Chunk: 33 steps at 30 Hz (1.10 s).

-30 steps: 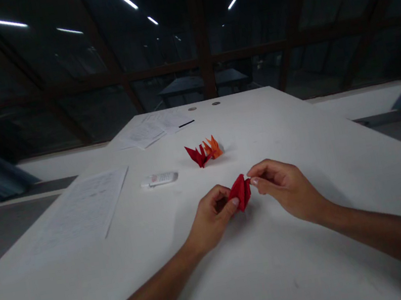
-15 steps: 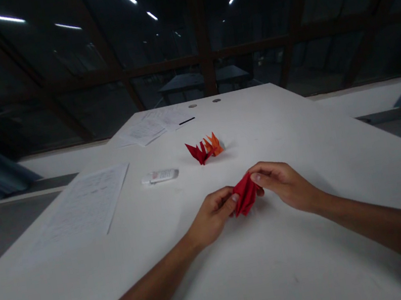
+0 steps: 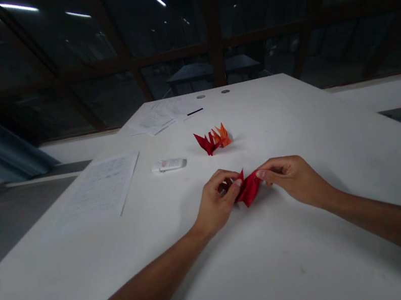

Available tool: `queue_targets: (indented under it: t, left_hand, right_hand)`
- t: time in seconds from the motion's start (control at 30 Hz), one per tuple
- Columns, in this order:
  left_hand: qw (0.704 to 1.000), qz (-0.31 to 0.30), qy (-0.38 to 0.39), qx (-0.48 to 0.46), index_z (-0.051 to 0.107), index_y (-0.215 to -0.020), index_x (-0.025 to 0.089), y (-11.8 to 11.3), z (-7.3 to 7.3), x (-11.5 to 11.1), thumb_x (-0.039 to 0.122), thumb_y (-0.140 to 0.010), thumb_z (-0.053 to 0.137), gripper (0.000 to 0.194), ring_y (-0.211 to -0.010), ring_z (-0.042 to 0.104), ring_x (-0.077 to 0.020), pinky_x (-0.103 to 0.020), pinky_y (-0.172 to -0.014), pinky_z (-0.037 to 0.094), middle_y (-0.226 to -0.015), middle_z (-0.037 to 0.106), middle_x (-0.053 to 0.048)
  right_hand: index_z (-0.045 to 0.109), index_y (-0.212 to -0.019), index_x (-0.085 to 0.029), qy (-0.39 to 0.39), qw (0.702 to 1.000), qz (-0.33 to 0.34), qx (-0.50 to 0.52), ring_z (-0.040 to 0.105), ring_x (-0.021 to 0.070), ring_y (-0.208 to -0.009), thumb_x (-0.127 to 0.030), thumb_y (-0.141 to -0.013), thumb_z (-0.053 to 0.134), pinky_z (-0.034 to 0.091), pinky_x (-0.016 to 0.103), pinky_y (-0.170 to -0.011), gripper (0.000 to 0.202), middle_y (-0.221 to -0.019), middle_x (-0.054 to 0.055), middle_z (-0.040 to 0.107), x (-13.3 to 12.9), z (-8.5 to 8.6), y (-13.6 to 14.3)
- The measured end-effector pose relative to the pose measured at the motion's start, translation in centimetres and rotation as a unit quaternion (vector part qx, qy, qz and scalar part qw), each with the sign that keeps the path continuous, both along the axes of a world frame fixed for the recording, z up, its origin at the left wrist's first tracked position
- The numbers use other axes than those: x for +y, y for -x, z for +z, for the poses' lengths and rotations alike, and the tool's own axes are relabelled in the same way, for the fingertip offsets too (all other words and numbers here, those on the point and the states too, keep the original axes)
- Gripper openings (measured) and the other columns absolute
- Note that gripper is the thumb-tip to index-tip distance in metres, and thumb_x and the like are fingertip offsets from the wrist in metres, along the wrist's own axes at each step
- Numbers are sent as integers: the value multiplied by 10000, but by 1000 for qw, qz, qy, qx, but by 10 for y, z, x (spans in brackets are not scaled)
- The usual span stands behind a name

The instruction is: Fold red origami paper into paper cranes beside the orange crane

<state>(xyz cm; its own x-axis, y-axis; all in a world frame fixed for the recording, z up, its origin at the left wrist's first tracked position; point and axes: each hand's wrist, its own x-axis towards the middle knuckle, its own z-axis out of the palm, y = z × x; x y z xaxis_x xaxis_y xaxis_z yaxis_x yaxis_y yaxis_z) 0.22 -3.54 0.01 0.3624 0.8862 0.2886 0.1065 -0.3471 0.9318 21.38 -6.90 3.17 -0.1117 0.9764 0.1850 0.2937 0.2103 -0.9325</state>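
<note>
A red folded paper (image 3: 249, 190) is held between both hands above the white table (image 3: 280, 259). My left hand (image 3: 221, 199) pinches its left part between thumb and fingers, with a small red point sticking up beside the thumb. On the other side, my right hand (image 3: 293, 178) grips the upper right corner between thumb and forefinger. Beyond the hands stand a dark red paper crane (image 3: 207, 143) and an orange paper crane (image 3: 223, 136), close together and partly overlapping in view.
A white labelled object (image 3: 168, 164) lies left of the cranes. One written sheet (image 3: 102, 187) is on the left, and several more papers (image 3: 164, 115) lie at the far left with a dark strip (image 3: 194, 112). Two round discs sit near the far edge.
My left hand has shifted its pinch upward on the red paper, and a pointed flap now stands up. The paper looks more spread. The camera view has turned slightly right.
</note>
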Motion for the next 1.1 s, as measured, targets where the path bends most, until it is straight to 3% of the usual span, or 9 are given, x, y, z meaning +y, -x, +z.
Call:
queue_targets:
  t: [0.17,0.33,0.53,0.7,0.77,0.97,1.1]
  left_hand:
    - [993,72,54,-80,600,-906,168,0,-5,9,375,-917,630,209,-666,523,-107,-237,-623,437,-791,594,5]
    - [976,127,65,-165,545,-927,183,2,-10,21,330,-918,600,156,-637,499,-94,-225,-587,432,-789,553,24]
    - [993,67,42,-90,563,-924,176,0,-2,9,373,-915,631,209,-672,543,-107,-231,-608,458,-806,591,2]
    - [996,9,49,-69,575,-975,175,-3,1,-1,366,-911,653,216,-749,610,-121,-235,-659,506,-878,630,-18]
    - [995,-10,57,-83,565,-1010,179,-2,1,-2,349,-904,670,226,-799,634,-134,-247,-695,530,-923,645,-28]
    - [985,-76,77,-132,562,-1172,206,0,2,-5,355,-889,691,345,-949,670,-196,-324,-798,569,-1171,643,-97]
    - [979,-79,113,-149,532,-1188,227,-4,-1,-6,296,-838,750,419,-872,683,-180,-335,-774,582,-1105,656,-75]
  right_hand:
    - [765,-896,-183,-1,996,-87,13,602,156,-639,-482,-864,685,460,286,-603,312,-684,15,686,11,-10,-6]
    - [738,-893,-162,-29,993,-113,37,583,156,-619,-506,-874,670,451,297,-586,351,-661,20,658,22,-15,-14]
    - [717,-966,-179,-12,997,-52,62,625,156,-659,-467,-896,664,514,313,-661,302,-707,11,676,16,-18,-8]
    - [573,-1291,-239,-3,993,61,100,706,204,-994,-379,-910,677,551,392,-924,419,-1087,70,737,-1,-20,7]
    - [545,-1323,-259,-11,993,84,84,689,213,-1063,-338,-905,690,533,422,-986,450,-1169,76,715,-7,-20,13]
    - [603,-1214,-253,-61,998,18,29,678,229,-1017,-270,-830,770,539,435,-960,419,-1147,68,707,-10,-24,18]
    - [596,-1196,-242,-41,997,8,64,679,227,-986,-265,-830,760,553,420,-921,401,-1116,72,710,-8,-28,19]
